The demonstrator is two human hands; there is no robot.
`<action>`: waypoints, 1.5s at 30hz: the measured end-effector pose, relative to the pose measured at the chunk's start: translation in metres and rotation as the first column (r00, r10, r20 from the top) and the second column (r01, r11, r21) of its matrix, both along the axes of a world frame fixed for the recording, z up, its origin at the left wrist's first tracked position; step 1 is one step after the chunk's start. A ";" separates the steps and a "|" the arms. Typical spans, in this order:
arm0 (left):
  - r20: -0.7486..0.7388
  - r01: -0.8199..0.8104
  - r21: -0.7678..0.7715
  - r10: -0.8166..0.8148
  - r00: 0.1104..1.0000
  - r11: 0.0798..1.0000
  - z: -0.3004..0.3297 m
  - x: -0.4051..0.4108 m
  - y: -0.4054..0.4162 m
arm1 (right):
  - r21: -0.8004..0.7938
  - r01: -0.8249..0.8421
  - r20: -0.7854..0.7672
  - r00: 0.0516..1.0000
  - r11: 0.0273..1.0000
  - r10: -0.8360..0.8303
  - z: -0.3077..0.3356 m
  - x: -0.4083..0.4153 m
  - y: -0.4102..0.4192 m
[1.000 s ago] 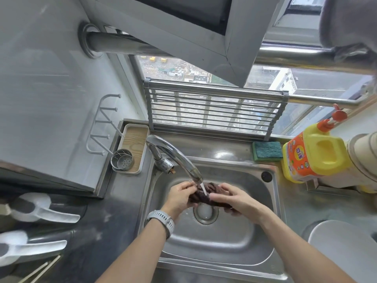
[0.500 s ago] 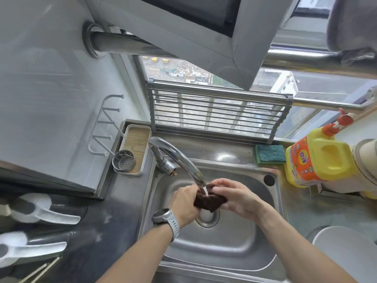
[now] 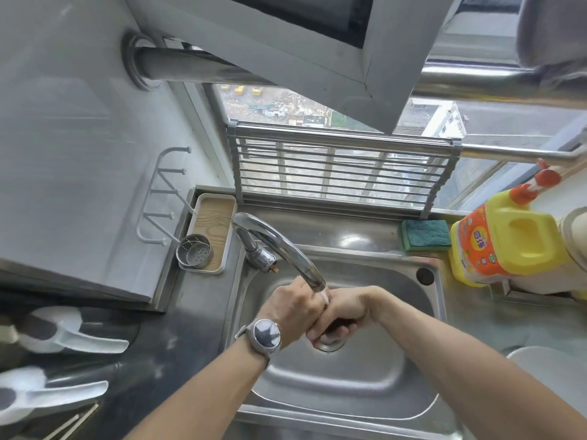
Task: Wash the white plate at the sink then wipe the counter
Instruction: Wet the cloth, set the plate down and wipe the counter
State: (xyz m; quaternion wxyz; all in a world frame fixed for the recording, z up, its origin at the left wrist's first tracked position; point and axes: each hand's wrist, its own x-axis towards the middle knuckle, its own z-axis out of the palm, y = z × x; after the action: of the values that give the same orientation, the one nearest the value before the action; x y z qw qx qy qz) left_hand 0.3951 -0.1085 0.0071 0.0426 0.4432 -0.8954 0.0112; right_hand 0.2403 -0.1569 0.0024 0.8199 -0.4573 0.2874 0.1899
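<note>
Both my hands squeeze a dark brown cloth over the drain of the steel sink. My left hand, with a watch on the wrist, and my right hand press together around it, so only a small dark part shows between the fingers. Water runs from the curved tap onto my hands. The white plate lies on the counter at the lower right, partly cut off by the frame edge.
A yellow detergent bottle and a green sponge stand behind the sink on the right. A tray with a metal strainer cup sits at the left. White ladles lie on the dark counter at far left. A folding rack leans against the window.
My hands have closed tightly together around the cloth, bunching it from spread-out to nearly hidden. They stay under the tap above the drain.
</note>
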 end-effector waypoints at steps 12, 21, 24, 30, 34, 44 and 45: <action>0.129 -0.465 0.638 0.510 0.851 0.614 -0.014 -0.030 0.018 | -0.873 -0.484 -0.486 0.873 0.067 -0.033 -0.024 -0.006 0.025; 0.199 -0.399 0.899 0.643 0.739 0.180 -0.031 -0.044 0.032 | -0.887 -0.440 -0.430 0.898 -0.139 -0.097 -0.038 -0.024 0.060; 0.175 -0.322 0.944 0.712 0.680 0.076 -0.033 -0.050 0.036 | -0.886 -0.397 -0.376 0.917 -0.241 -0.132 -0.040 -0.029 0.065; 0.046 -0.319 0.911 0.703 0.709 0.262 -0.040 -0.058 0.048 | -0.946 -0.317 -0.293 0.928 -0.074 -0.230 -0.043 -0.044 0.066; -0.056 -0.060 0.994 0.907 0.416 0.089 -0.038 -0.074 0.046 | -0.890 -0.133 -0.318 0.866 0.435 -0.386 -0.037 -0.097 0.074; -0.120 0.198 0.973 0.993 0.006 0.116 -0.021 -0.148 0.054 | -0.388 0.897 -0.089 0.194 0.214 -0.977 -0.008 -0.220 0.117; -0.182 0.196 0.965 0.983 0.017 0.175 -0.018 -0.162 0.051 | -0.428 0.893 -0.069 0.124 0.141 -0.990 -0.006 -0.230 0.117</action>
State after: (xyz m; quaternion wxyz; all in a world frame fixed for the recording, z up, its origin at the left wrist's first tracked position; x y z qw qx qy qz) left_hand 0.2333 -0.0577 -0.0114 0.3116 0.6020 -0.2548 -0.6896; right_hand 0.0106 -0.0399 -0.0031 0.6105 -0.2371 0.6711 -0.3474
